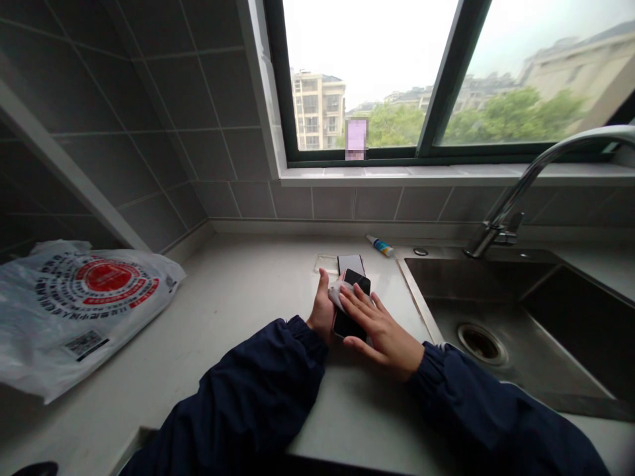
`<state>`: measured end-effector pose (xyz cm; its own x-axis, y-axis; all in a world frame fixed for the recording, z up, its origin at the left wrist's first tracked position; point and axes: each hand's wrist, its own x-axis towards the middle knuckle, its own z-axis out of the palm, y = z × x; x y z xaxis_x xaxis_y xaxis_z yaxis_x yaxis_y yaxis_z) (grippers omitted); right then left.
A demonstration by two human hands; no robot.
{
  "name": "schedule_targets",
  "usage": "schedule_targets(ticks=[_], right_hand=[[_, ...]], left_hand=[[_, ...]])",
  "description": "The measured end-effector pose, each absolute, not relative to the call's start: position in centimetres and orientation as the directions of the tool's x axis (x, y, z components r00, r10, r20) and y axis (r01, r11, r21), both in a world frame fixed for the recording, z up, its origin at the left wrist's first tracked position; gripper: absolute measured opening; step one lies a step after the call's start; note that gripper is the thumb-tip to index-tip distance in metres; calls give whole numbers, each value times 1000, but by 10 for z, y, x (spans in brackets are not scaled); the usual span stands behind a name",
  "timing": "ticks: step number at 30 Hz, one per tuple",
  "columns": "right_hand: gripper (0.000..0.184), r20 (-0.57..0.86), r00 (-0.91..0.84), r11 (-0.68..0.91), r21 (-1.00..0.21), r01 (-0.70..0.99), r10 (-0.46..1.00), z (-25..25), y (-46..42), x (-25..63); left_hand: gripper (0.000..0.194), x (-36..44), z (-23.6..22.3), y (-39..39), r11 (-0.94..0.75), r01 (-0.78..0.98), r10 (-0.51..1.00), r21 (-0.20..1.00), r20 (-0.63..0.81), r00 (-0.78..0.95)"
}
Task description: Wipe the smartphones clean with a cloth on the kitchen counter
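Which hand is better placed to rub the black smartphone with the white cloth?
Right, I'd judge: the right hand lies with its fingers over the soft white cloth on the glossy black smartphone, while the left hand is at the phone's edge, seemingly steadying it.

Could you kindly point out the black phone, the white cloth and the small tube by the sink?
black phone (360,281): head view, upper corner
white cloth (338,295): head view, exposed fold
small tube (380,246): head view, its middle

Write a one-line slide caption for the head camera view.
The left hand steadies a black phone while the right hand presses a white cloth on it.
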<state>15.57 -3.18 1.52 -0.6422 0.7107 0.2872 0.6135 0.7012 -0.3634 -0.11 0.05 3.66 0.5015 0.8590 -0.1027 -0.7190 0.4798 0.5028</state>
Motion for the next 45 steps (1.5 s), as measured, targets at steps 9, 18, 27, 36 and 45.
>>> schedule_targets(ticks=[9, 18, 27, 36, 45], right_hand=[[67, 306, -734, 782, -397, 480, 606, 24, -41, 151], [63, 353, -757, 823, -387, 417, 550, 21, -41, 150], [61, 362, -748, 827, -333, 454, 556, 23, -38, 153], [55, 348, -683, 766, -313, 561, 642, 16, -30, 158], [54, 381, -548, 661, -305, 685, 744, 12, -26, 161]], left_hand=[[93, -17, 44, 8, 507, -697, 861, 508, -256, 440], [92, -25, 44, 16, 490, -688, 871, 535, -266, 414], [95, -27, 44, 17, 505, -699, 863, 506, -270, 427], [91, -19, 40, 9, 445, -716, 895, 538, -250, 369], [85, -13, 43, 8, 488, -698, 867, 523, -199, 457]])
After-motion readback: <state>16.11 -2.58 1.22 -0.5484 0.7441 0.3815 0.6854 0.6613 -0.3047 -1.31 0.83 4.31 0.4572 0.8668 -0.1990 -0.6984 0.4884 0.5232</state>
